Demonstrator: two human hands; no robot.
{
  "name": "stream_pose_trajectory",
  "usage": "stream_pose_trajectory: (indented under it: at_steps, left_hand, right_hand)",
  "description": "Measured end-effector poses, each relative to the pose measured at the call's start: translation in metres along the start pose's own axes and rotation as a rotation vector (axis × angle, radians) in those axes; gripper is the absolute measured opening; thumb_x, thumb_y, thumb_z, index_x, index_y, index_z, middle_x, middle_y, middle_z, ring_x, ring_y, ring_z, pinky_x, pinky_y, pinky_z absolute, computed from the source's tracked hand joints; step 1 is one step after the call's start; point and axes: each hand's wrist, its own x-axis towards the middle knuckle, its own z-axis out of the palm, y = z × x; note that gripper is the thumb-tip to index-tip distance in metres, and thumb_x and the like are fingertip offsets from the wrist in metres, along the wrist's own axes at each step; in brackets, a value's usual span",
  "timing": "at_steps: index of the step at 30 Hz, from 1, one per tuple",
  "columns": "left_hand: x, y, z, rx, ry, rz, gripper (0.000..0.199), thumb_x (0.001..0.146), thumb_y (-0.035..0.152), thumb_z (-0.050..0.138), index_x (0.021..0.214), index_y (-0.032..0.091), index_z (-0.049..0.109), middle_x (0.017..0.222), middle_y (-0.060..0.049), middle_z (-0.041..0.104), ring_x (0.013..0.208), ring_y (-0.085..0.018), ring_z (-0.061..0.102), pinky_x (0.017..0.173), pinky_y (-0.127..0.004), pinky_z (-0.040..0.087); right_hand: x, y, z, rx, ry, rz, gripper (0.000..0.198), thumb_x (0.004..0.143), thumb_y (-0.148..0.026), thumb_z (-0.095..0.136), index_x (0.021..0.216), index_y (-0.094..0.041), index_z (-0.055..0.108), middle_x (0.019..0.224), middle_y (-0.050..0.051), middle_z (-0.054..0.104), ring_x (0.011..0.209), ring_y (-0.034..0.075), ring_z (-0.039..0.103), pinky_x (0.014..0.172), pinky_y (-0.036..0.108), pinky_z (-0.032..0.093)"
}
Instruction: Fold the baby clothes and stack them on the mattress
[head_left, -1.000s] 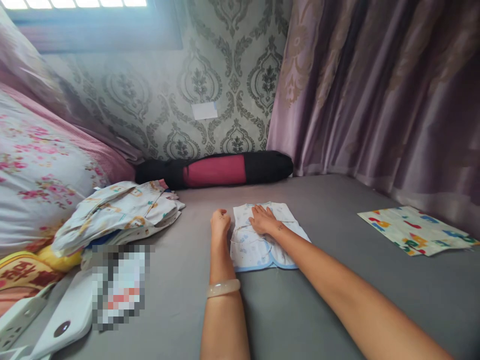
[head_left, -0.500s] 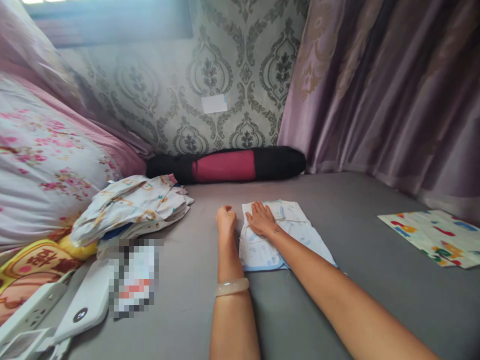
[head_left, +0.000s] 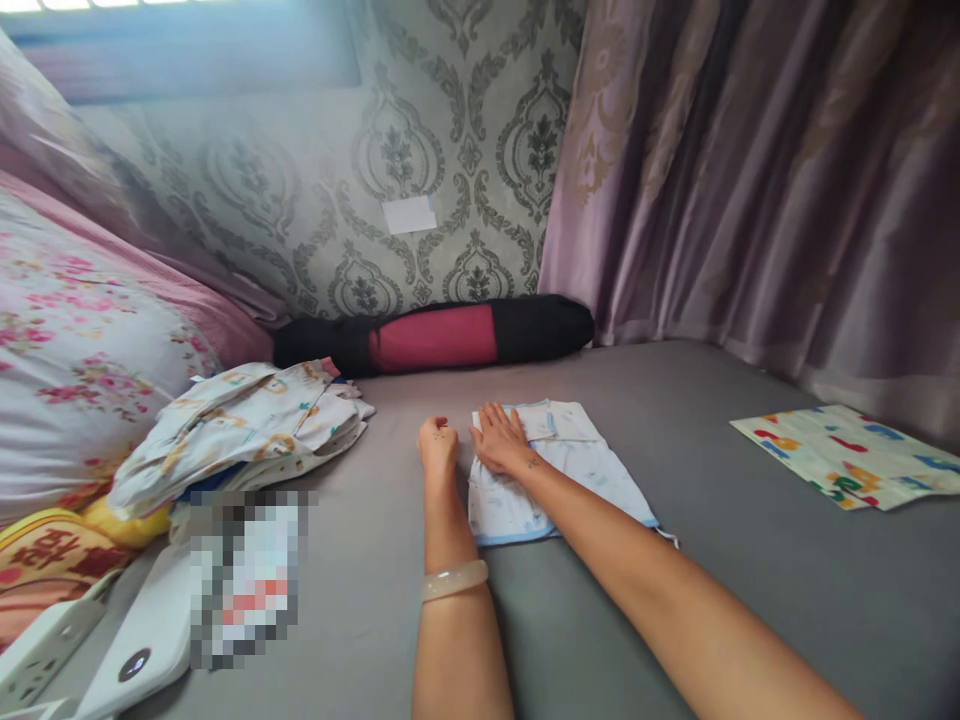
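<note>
Watching remotely, I see the right hand point(head_left: 501, 438) spread flat on a white garment point(head_left: 592, 455) towards the bed's point(head_left: 847, 580) far edge, apparently to steady it, the left hand point(head_left: 438, 445) curled beside that garment, its hold unclear.

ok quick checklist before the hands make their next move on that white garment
1. White printed fabric garment with blue edging lying on the grey fabric sheet: ok
2. Right hand resting palm down on the garment's far left part: ok
3. Left hand holding nothing: cannot tell, curled fingers mostly hidden
4. Thin white string tucked in: not ok, sticks out at the near right corner
5. Flat cream piece with multicoloured print apart from both hands: ok
</note>
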Motion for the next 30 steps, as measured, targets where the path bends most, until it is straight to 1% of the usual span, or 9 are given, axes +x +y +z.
stream_pose_trajectory:
  at_steps: [3, 8, 13, 15, 18, 20, 24, 27, 30]
  left_hand:
    - [0.001, -0.001, 0.000, -0.048, 0.054, -0.070, 0.037, 0.074, 0.010, 0.043, 0.105, 0.014, 0.063, 0.111, -0.017, 0.066, 0.110, -0.027, 0.059, 0.094, -0.038, 0.044]
    - [0.002, -0.003, -0.001, -0.072, 0.058, -0.072, 0.038, 0.074, 0.011, 0.043, 0.107, 0.016, 0.062, 0.109, -0.014, 0.067, 0.107, -0.024, 0.061, 0.091, -0.035, 0.045]
    - [0.001, 0.001, -0.001, -0.063, 0.056, -0.063, 0.039, 0.074, 0.012, 0.042, 0.108, 0.012, 0.061, 0.110, -0.017, 0.066, 0.107, -0.025, 0.061, 0.090, -0.034, 0.045]
    - [0.000, 0.007, -0.001, -0.057, 0.045, -0.056, 0.040, 0.074, 0.010, 0.042, 0.109, 0.011, 0.061, 0.111, -0.018, 0.066, 0.107, -0.025, 0.061, 0.091, -0.035, 0.045]
    - [-0.003, 0.017, 0.000, -0.047, 0.027, -0.039, 0.040, 0.075, 0.008, 0.041, 0.110, 0.011, 0.061, 0.111, -0.017, 0.066, 0.108, -0.024, 0.060, 0.092, -0.034, 0.044]
    - [-0.005, 0.024, 0.002, -0.039, 0.029, -0.019, 0.039, 0.077, 0.008, 0.040, 0.110, 0.011, 0.062, 0.109, -0.016, 0.067, 0.107, -0.023, 0.061, 0.092, -0.032, 0.044]
    - [-0.013, 0.040, 0.013, -0.011, 0.006, 0.041, 0.039, 0.078, 0.007, 0.041, 0.111, 0.013, 0.062, 0.106, -0.013, 0.069, 0.104, -0.021, 0.062, 0.091, -0.031, 0.045]
    - [-0.021, 0.052, 0.030, 0.027, -0.065, 0.143, 0.040, 0.080, 0.006, 0.042, 0.114, 0.014, 0.061, 0.108, -0.012, 0.069, 0.104, -0.020, 0.062, 0.091, -0.030, 0.045]
    - [-0.029, 0.059, 0.050, 0.093, -0.119, 0.254, 0.036, 0.086, 0.011, 0.041, 0.117, 0.014, 0.059, 0.112, -0.013, 0.067, 0.107, -0.021, 0.061, 0.093, -0.031, 0.044]
  right_hand:
    - [-0.003, -0.012, 0.007, 0.044, -0.010, -0.029, 0.060, 0.095, -0.039, 0.023, 0.145, -0.006, 0.030, 0.153, 0.012, 0.024, 0.142, 0.023, 0.015, 0.113, 0.043, 0.004]
    - [-0.007, -0.019, 0.017, 0.070, 0.021, -0.008, 0.056, 0.095, -0.036, 0.024, 0.144, -0.010, 0.033, 0.153, 0.011, 0.024, 0.142, 0.021, 0.015, 0.113, 0.041, 0.004]
    - [-0.007, -0.017, 0.020, 0.078, 0.033, -0.003, 0.056, 0.095, -0.035, 0.024, 0.144, -0.010, 0.033, 0.153, 0.010, 0.024, 0.142, 0.020, 0.014, 0.114, 0.041, 0.003]
    - [-0.004, -0.017, 0.017, 0.091, 0.000, -0.002, 0.057, 0.095, -0.035, 0.024, 0.144, -0.009, 0.032, 0.154, 0.011, 0.023, 0.142, 0.021, 0.014, 0.114, 0.042, 0.003]
    - [0.001, -0.013, 0.004, 0.163, -0.111, -0.010, 0.058, 0.095, -0.037, 0.021, 0.145, -0.008, 0.030, 0.154, 0.012, 0.022, 0.142, 0.022, 0.016, 0.114, 0.043, 0.008]
    - [0.004, -0.005, -0.007, 0.216, -0.129, -0.017, 0.059, 0.096, -0.038, 0.019, 0.146, -0.008, 0.028, 0.154, 0.012, 0.023, 0.141, 0.021, 0.017, 0.114, 0.042, 0.011]
    - [-0.002, 0.024, -0.022, 0.195, -0.024, -0.010, 0.057, 0.096, -0.036, 0.020, 0.145, -0.008, 0.029, 0.153, 0.012, 0.025, 0.141, 0.022, 0.018, 0.114, 0.043, 0.010]
    - [-0.013, 0.056, -0.026, 0.125, 0.013, 0.021, 0.057, 0.096, -0.035, 0.022, 0.144, -0.006, 0.031, 0.152, 0.014, 0.026, 0.141, 0.023, 0.018, 0.114, 0.043, 0.008]
    - [-0.021, 0.085, -0.029, 0.064, 0.025, 0.073, 0.057, 0.096, -0.034, 0.021, 0.144, -0.005, 0.031, 0.152, 0.015, 0.026, 0.141, 0.024, 0.018, 0.114, 0.044, 0.008]
